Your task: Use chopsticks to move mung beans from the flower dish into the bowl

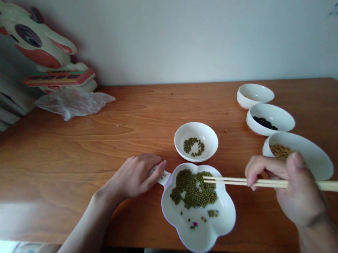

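Note:
A white flower-shaped dish [200, 238] with a lilac rim sits near the table's front edge, holding many green mung beans [193, 190]. My left hand [140, 174] is closed around the dish's short handle [164, 178] on its left side. My right hand [289, 184] grips a pair of wooden chopsticks [236, 181], whose tips reach over the mung beans in the dish. Whether a bean is between the tips I cannot tell. Just behind the dish stands a small white bowl [210, 142] with some mung beans on its bottom.
At the right stand a white bowl [314, 158] with tan beans, another bowl [282, 116] with black beans, and a third bowl [256, 91] farther back. A cow-shaped toy keyboard [61, 66] and a clear plastic bag [75, 101] lie at the back left against the wall.

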Demonstrator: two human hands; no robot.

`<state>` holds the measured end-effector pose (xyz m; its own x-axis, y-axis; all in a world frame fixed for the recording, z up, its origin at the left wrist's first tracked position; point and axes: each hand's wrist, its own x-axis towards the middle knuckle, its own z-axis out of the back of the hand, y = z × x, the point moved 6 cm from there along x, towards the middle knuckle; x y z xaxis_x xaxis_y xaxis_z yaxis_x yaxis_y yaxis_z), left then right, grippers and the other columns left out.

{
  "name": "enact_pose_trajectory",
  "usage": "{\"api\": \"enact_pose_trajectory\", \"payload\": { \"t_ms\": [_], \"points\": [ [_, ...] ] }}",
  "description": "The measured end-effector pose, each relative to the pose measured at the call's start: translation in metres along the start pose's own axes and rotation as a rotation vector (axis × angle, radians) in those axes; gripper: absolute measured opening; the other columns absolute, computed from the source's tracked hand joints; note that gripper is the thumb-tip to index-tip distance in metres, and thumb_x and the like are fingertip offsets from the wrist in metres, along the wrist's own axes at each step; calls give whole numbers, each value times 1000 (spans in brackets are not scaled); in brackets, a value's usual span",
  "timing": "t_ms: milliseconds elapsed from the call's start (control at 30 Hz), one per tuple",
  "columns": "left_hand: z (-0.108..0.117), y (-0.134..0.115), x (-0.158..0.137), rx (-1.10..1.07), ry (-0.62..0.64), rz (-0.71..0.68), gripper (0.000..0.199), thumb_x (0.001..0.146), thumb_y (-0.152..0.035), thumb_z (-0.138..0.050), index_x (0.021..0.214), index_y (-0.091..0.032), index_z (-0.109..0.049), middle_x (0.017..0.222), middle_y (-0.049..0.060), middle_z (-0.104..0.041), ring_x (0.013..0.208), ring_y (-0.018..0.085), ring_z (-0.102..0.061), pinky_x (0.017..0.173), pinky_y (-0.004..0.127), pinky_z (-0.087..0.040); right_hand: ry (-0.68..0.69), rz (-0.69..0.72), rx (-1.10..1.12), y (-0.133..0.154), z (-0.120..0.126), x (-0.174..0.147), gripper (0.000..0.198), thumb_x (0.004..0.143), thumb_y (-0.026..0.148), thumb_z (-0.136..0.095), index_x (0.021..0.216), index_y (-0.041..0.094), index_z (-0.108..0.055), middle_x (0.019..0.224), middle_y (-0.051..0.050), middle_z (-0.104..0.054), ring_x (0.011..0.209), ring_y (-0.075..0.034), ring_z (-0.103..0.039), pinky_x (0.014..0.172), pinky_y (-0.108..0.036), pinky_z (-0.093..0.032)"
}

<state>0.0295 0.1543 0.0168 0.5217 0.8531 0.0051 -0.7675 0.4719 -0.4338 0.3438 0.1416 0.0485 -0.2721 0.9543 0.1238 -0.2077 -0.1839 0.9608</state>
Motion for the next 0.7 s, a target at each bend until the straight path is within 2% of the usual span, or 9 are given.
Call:
{"api": "enact_pose_trajectory", "payload": {
  "t_ms": [133,467,700],
  "points": [
    [-1,2,1,-1,-1,10,44,115,-42,-36,81,-20,-55,79,1,-63,65,15,-53,66,33,-36,38,-42,-46,-7,2,-3,89,103,75,-4,69,26,-70,65,-5,-61,65,-22,-55,65,-40,-36],
    [0,1,0,8,-2,-14,45,115,-42,-35,81,-20,-55,79,2,-63,65,15,-54,66,32,-38,68,-1,-124,-10,-8,-1,94,101,75,3,68,25,-69,64,-6,-63,63,-23,-57,64,-40,-37],
    [0,1,0,22,-5,-17,44,114,-41,-36,81,-20,-54,78,2,-63,66,15,-55,67,32,-39,68,11,-55,-8,-13,0,92,102,77,-5,69,24,-72,64,-6,-64,63,-21,-61,63,-38,-42]
  ]
}}
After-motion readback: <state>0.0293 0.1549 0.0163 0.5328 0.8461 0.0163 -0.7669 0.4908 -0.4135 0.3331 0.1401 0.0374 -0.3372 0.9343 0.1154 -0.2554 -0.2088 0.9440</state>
